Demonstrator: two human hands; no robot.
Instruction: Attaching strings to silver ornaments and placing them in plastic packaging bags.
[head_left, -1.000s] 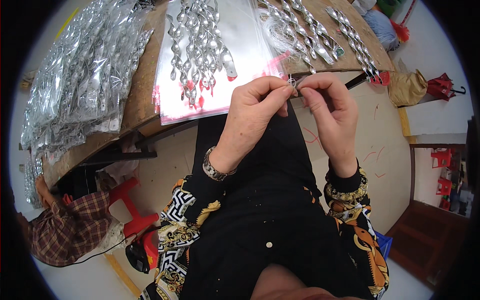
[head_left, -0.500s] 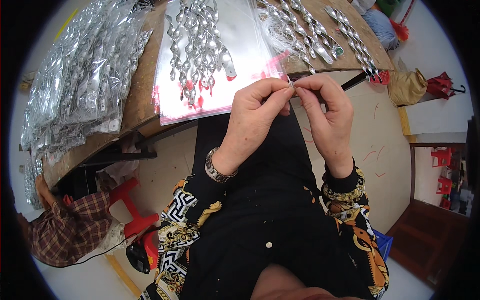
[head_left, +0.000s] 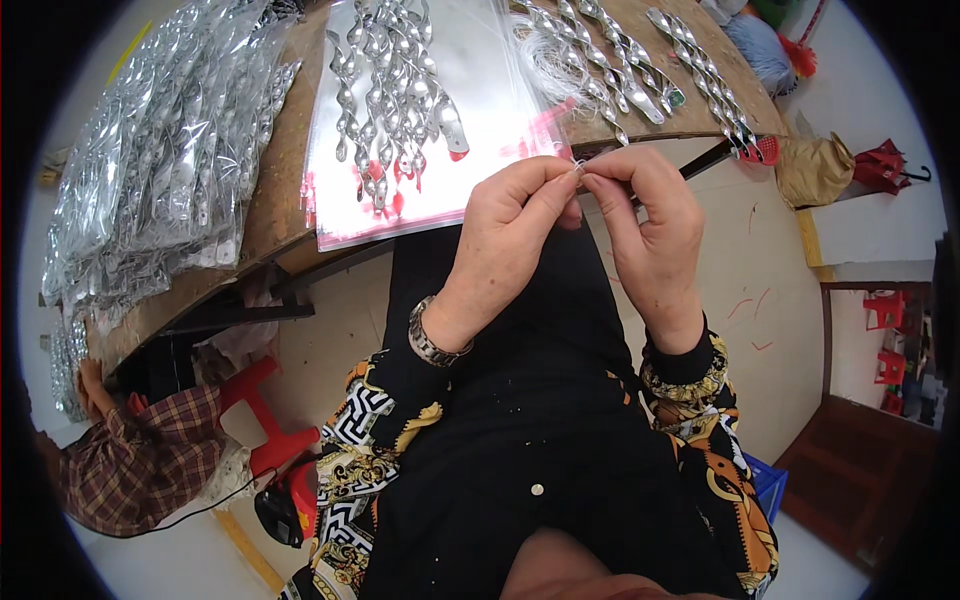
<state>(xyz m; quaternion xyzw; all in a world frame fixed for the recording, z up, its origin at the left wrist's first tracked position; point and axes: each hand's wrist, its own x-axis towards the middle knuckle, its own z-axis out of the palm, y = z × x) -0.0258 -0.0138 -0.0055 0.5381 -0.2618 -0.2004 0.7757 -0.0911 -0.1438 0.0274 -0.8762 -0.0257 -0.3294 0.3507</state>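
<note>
Left hand (head_left: 507,222) and right hand (head_left: 655,225) pinch thin, whitish string (head_left: 580,169). Its small loop (head_left: 579,163) points away from me; long axis unclear.

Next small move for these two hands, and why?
I'd probably ease the left hand and right hand slightly apart, drawing the thin pale strand snug. Both pinch close together at it, and a small loop seems to show between them, though most of it is hidden.
</note>
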